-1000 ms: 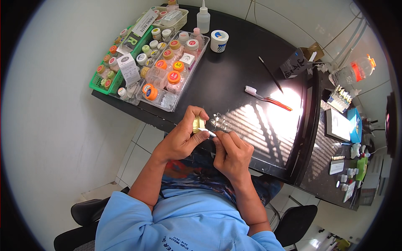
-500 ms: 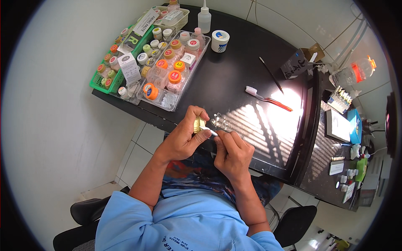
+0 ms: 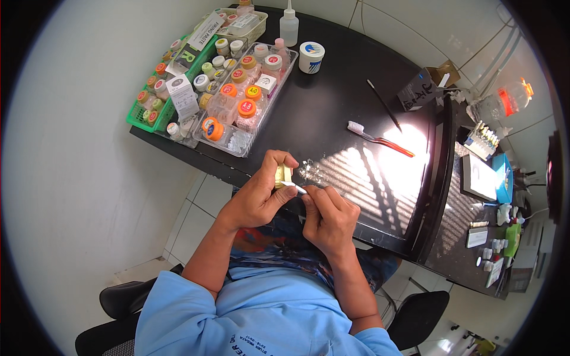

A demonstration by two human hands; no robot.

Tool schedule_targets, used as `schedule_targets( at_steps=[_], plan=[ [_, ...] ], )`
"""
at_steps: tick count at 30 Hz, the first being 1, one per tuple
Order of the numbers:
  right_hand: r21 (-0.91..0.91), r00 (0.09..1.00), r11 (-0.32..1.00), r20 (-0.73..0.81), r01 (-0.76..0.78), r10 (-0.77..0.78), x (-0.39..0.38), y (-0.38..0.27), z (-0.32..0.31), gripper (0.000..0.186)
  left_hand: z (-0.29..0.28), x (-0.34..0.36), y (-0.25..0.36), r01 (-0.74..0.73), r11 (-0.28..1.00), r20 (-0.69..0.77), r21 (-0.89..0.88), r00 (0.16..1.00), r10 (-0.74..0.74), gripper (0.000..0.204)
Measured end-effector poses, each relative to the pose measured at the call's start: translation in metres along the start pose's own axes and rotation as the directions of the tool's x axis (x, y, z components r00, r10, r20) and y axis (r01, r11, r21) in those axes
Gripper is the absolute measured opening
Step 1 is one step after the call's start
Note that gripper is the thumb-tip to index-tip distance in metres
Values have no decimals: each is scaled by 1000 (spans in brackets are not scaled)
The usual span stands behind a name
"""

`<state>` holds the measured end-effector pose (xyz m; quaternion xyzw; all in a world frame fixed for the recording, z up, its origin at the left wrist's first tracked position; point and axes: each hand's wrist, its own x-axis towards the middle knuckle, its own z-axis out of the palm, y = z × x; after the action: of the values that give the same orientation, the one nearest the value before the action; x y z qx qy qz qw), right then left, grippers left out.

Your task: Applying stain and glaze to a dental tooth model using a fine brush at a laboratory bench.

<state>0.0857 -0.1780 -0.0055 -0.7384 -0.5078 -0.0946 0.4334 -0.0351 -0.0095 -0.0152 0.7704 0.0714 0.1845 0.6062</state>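
Observation:
My left hand is closed round a small yellow plaster model, which looks like a dental cast; the fingers hide much of it. My right hand pinches a slim, pale knife-like tool. The tool's tip lies against the model's near side, beside my left thumb. Both hands are just in front of the black table's edge. White crumbs are scattered on the tabletop right beyond them.
A clear tray of lidded jars and a green basket stand at the left. Farther back are a squeeze bottle and a white tub. A toothbrush and a thin dark brush lie to the right.
The tool and my right hand have shifted very slightly to the left, and the model is tilted a little differently. My grips are unchanged.

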Motion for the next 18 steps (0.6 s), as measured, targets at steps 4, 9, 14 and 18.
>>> schedule_targets(
  at_steps=[4,9,14,18],
  plan=[
    [-1,1000,1000,4,2,-2,0,0,0,13,0,0,1,12,1000,5,-14,1000,-12,47],
    [1,1000,1000,0,1,-1,-1,1,1,12,-1,1,4,28,999,11,-21,1000,-28,44],
    [4,1000,1000,-2,-3,3,0,0,1,12,-1,1,2,13,1000,6,-7,1000,-13,42],
    [2,1000,1000,-2,6,-6,1,0,0,12,0,0,2,-3,1000,-13,-16,1000,3,43]
  ],
)
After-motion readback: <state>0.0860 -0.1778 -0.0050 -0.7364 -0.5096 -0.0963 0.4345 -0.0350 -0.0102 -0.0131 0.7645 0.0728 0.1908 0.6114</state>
